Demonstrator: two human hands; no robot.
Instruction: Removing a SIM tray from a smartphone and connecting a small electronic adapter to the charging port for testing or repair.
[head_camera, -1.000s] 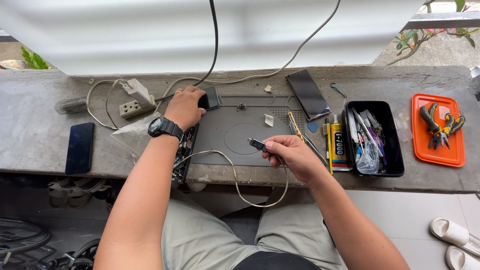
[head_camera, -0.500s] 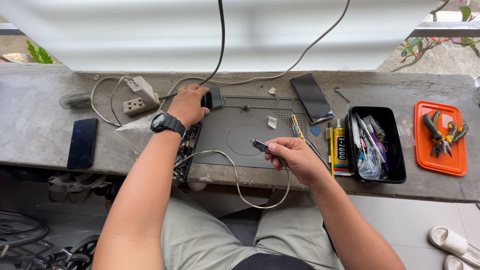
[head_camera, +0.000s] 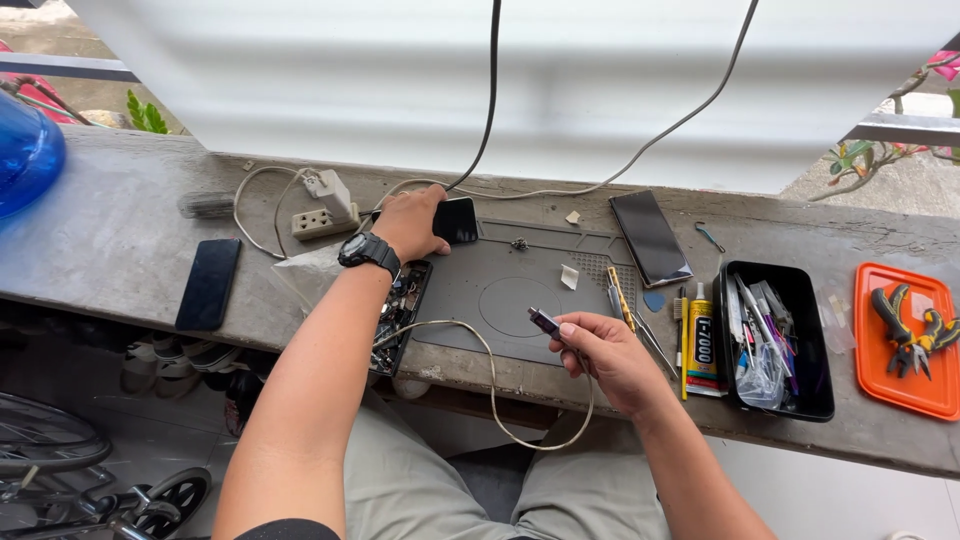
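Note:
My left hand (head_camera: 412, 221), with a black wristwatch (head_camera: 368, 251), grips a small black device (head_camera: 459, 219) at the far left corner of the grey work mat (head_camera: 500, 300). My right hand (head_camera: 606, 357) pinches the plug end (head_camera: 543, 322) of a thin white cable (head_camera: 490, 380) just above the mat's near edge. The cable loops down over the bench edge toward my lap. A dark phone (head_camera: 650, 237) lies face down at the mat's far right corner.
A black tray (head_camera: 775, 340) of tools, a yellow glue tube (head_camera: 702, 338) and an orange tray (head_camera: 908, 340) with pliers stand at right. A white power strip (head_camera: 322, 207), another phone (head_camera: 208, 283) and a blue object (head_camera: 25, 150) lie at left. Black and grey cables hang from above.
The camera has moved closer and shifted slightly. My left hand stays on the black device; my right hand keeps holding the cable plug, now a little nearer the mat's edge.

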